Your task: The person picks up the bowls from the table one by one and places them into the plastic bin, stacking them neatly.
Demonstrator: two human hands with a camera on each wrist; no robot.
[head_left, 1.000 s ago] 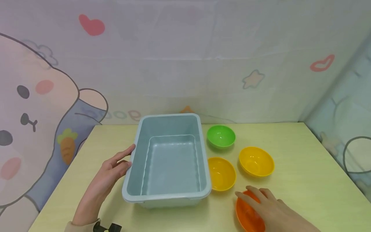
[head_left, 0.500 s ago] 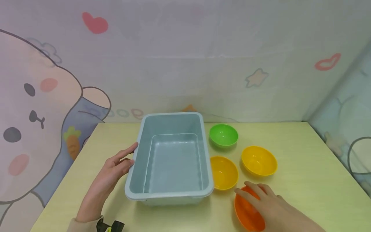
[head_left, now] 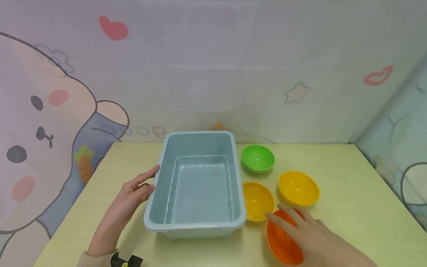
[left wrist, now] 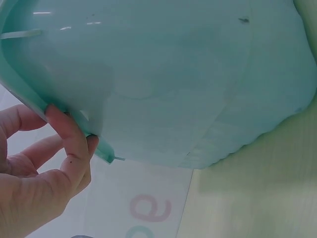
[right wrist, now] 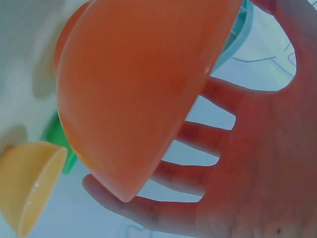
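A pale blue plastic basin [head_left: 197,225] stands in the middle of the table in the head view. My left hand [head_left: 128,200] holds its left rim; in the left wrist view the fingers [left wrist: 74,148] bend under the rim of the basin [left wrist: 163,74]. At front right, my right hand [head_left: 310,233] grips an orange bowl [head_left: 280,241] from above, its fingers reaching over the rim. The right wrist view shows the orange bowl [right wrist: 124,99] large and side-on, with one finger along its outside and the other fingertips hidden behind it.
A yellow bowl [head_left: 257,204] sits close against the basin's right side, near the orange one. Another yellow bowl [head_left: 298,188] lies farther right, and a green bowl [head_left: 258,158] is behind. A printed cloth [head_left: 200,74] hangs at the table's back edge.
The orange bowl and my right hand have moved slightly left and away from me, closer to the near yellow bowl. The left hand keeps its place on the basin. The head view has shifted a little.
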